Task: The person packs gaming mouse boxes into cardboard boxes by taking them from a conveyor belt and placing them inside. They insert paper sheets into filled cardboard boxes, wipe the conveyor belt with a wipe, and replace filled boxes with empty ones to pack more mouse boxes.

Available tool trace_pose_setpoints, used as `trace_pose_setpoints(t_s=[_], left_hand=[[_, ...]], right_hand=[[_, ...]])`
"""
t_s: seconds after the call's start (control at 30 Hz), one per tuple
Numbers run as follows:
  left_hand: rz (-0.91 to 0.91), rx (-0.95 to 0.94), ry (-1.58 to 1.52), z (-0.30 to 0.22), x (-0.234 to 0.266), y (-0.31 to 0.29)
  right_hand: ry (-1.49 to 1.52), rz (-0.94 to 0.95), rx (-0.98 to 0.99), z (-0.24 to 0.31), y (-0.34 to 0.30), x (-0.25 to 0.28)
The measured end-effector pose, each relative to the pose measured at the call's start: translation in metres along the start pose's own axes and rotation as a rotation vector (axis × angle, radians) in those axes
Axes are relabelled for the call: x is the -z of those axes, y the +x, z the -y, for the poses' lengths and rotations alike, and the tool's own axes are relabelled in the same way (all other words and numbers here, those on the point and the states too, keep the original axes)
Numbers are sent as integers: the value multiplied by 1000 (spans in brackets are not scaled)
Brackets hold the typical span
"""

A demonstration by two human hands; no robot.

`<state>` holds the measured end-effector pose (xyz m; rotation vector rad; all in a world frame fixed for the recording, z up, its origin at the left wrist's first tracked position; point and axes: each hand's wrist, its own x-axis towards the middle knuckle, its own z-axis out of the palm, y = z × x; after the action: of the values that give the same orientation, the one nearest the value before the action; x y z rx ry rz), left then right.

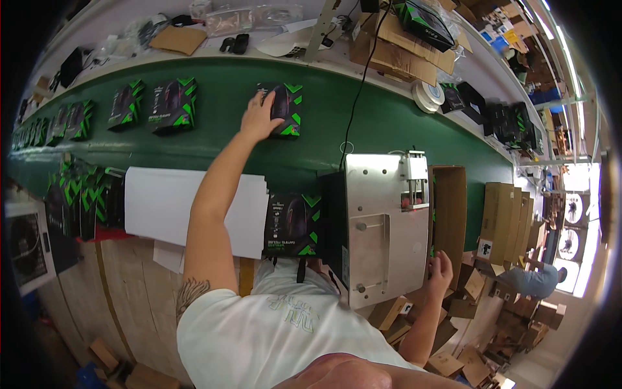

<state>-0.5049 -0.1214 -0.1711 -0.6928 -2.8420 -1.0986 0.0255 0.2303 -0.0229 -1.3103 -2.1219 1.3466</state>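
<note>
- The black-and-green computer-mouse box (284, 97) lies printed face up on the far part of the green counter (324, 120), right of a spaced row of similar boxes (173, 107).
- It looks like thin, stiff card, probably light for its size; the printed face may be a little slippery.
- The best hold would seem to be across two opposite side walls, since pressing on the middle of the face could dent the card.
- The left hand (258, 121) lies over the box's left part, fingers toward the far end and thumb stretched across the face to the right. Fingers and thumb are well spread; whether they grip or merely rest cannot be told.
- The left arm is nearly straight, reaching far across the white paper stack (155, 201).
- The right hand (440, 272) is low on the right, fingers loosely bent and pointing far, beside the near end of the brown carton (453, 214). I cannot tell whether it touches the carton.
- Another mouse box (291, 223) lies face up nearer the body, between the paper stack and the metal-topped machine (407, 253).
</note>
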Motion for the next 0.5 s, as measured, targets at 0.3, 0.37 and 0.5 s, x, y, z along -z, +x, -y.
trace_pose_setpoints(t_s=[0.3, 0.37, 0.5], left_hand=[[625, 149, 648, 7, -5, 92], [620, 129, 663, -8, -3, 80], [396, 5, 589, -38, 13, 29]], right_hand=[[-558, -211, 598, 93, -74, -101], [-408, -235, 501, 87, -72, -100], [-388, -246, 501, 86, -70, -98]])
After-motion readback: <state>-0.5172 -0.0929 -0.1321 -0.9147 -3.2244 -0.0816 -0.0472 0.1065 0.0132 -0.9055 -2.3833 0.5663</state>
